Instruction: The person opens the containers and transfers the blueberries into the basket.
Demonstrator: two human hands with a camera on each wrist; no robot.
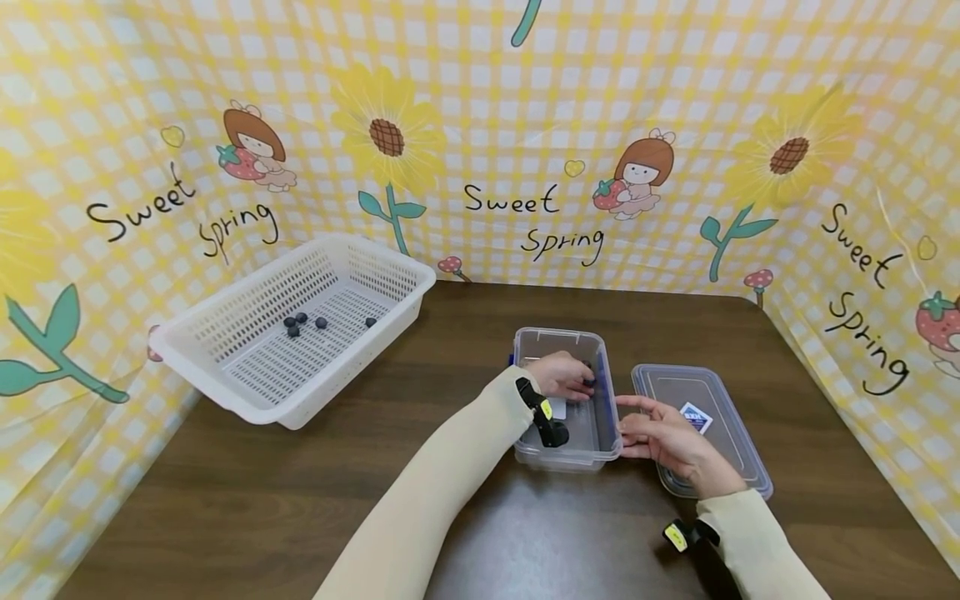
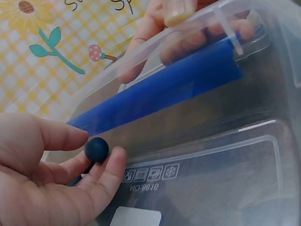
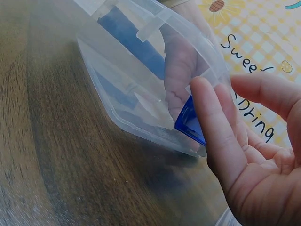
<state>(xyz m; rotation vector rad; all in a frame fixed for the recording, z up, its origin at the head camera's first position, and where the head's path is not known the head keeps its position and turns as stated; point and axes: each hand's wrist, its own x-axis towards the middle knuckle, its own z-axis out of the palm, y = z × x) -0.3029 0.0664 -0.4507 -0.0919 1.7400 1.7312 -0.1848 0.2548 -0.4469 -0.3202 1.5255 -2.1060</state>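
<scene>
My left hand (image 1: 558,375) reaches down inside a clear plastic food container (image 1: 570,460). It pinches a dark round blueberry (image 2: 97,149) between thumb and fingertips; a second dark bit (image 2: 75,181) shows behind, partly hidden by the fingers. In the left wrist view, a blue latch (image 2: 164,92) runs along the container's side wall. My right hand (image 1: 660,435) is at the container's right side, its fingers extended and touching the wall by the rim. The right wrist view shows its fingers right beside the blue latch (image 3: 190,120).
At the left stands a white perforated basket (image 1: 360,360) with several blueberries (image 1: 321,322) on its floor. A clear lid (image 1: 731,429) with a blue-white sticker lies right of the container, partly under my right hand. A checked cloth backdrop (image 1: 480,108) encloses the wooden table (image 1: 300,500).
</scene>
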